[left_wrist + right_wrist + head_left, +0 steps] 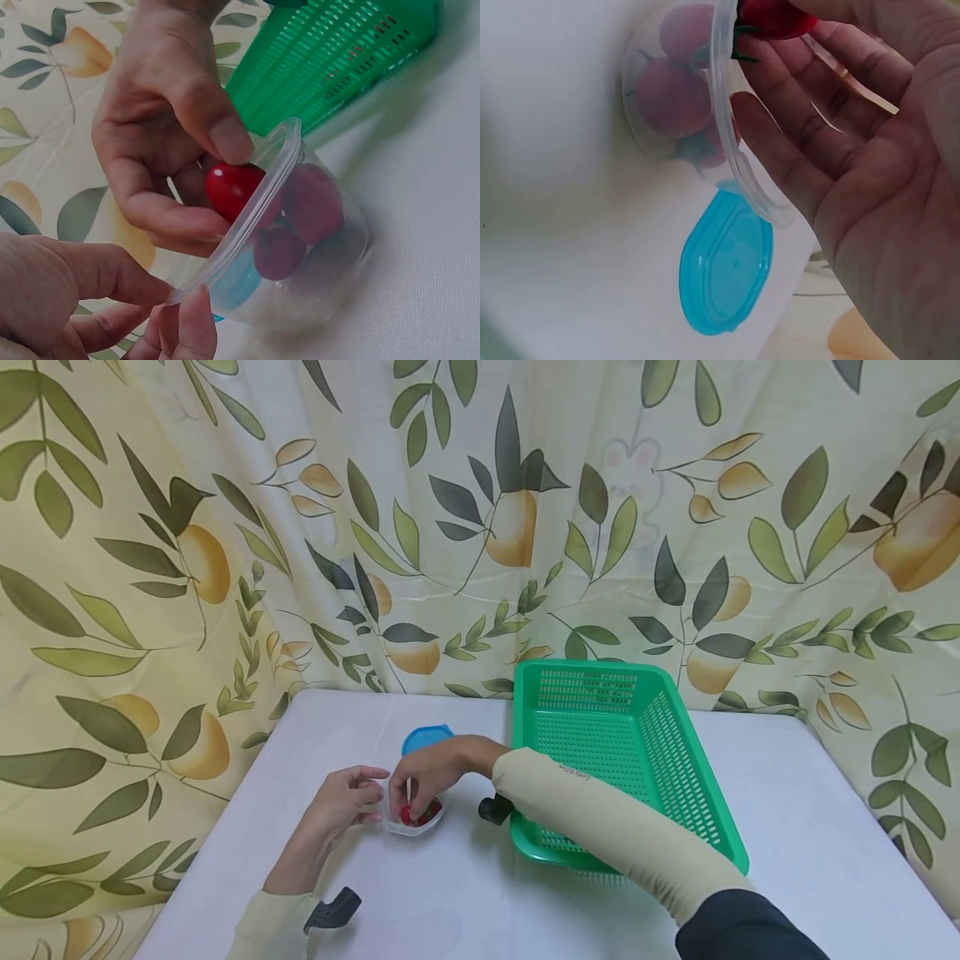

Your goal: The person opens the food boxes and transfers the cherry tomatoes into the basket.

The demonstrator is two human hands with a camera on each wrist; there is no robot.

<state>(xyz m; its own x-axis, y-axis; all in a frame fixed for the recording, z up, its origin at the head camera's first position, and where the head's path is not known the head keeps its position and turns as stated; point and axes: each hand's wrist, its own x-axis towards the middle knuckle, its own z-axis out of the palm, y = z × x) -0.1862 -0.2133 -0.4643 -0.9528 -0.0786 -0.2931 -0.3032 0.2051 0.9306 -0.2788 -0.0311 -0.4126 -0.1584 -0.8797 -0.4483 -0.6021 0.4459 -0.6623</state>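
Note:
A clear plastic container (406, 830) stands on the white table, with several red cherry tomatoes (673, 97) inside that carry green stalks. My left hand (339, 803) pinches the container's rim (259, 214) between thumb and fingers on its left side. From above, my right hand (433, 770) reaches over the opening. Its thumb and fingers grip one shiny red cherry tomato (234, 191) at the rim, whose green leaves show in the right wrist view. Just behind the container lies a blue lid (426, 737), partly covered by the right hand in the head view.
A large green plastic basket (693, 777) stands to the right, and the right forearm passes over its near left part. Behind the table (465, 902) hangs a curtain (465, 527) patterned with leaves and fruit.

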